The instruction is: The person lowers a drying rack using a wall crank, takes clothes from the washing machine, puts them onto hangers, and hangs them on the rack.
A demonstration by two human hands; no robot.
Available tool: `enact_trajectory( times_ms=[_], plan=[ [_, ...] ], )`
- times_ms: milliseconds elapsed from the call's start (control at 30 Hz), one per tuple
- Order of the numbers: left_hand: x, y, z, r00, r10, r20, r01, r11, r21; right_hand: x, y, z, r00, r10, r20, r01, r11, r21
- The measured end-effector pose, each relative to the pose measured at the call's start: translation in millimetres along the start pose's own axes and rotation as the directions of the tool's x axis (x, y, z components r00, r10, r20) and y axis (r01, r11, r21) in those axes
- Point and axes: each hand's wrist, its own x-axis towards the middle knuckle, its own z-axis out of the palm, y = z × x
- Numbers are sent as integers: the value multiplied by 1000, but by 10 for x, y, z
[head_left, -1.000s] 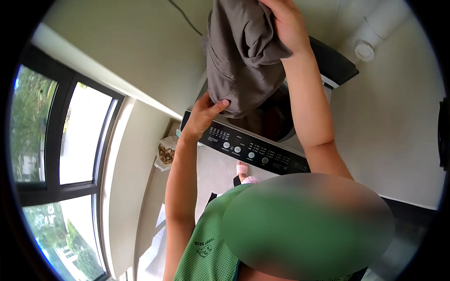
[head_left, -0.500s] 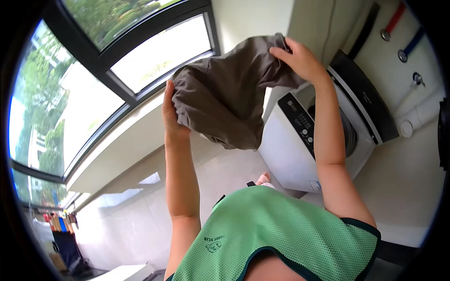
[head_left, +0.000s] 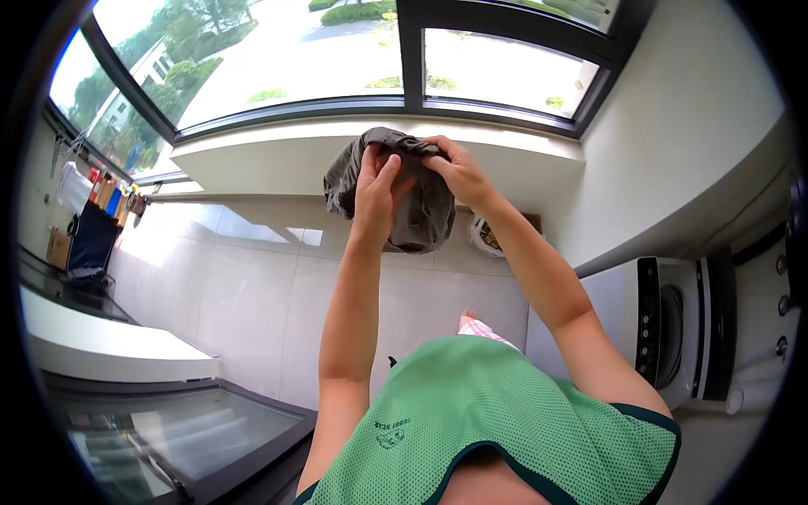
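Observation:
A dark grey-brown garment (head_left: 425, 220) hangs bunched in the air between my two hands, in front of the window ledge. My left hand (head_left: 377, 189) grips its upper edge near the middle, thumb up and some fingers inside the opening. On the right side of the same edge, my right hand (head_left: 459, 172) pinches the cloth between thumb and fingers. The garment's lower part droops over the tiled floor.
The top-loading washing machine (head_left: 671, 328) stands open at the right. Behind the garment are a window ledge (head_left: 252, 160) and a bag (head_left: 486, 237) on the floor. A glass-panelled dark frame (head_left: 194, 438) is at lower left, shelved items (head_left: 105, 198) far left.
The view has turned from the washing machine towards the window. The garment has come away from above the machine, and my hands have moved closer together along its edge.

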Motion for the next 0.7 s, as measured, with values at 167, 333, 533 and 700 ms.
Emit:
enact_trajectory(
  times_ms=[167, 333, 533, 700],
  plan=[
    [-56, 668, -998, 815, 538, -216, -4, 378, 926, 800, -7, 681, 959, 175, 224, -208, 969, 136],
    [-92, 895, -1982, 831, 544, -121, 145, -2, 989, 1558, -9, 1446, 797, 191, 572, -260, 965, 40],
    [-203, 1637, -2689, 480, 776, -410, 330, 273, 904, 2657, 230, 1847, 677, 28, 736, 381, 842, -383],
    [-251, 2668, -2307, 475, 804, -358, 680, -77, 729, 3270, 807, 2400, 711, 116, 694, 655, 251, -713]
  ],
)
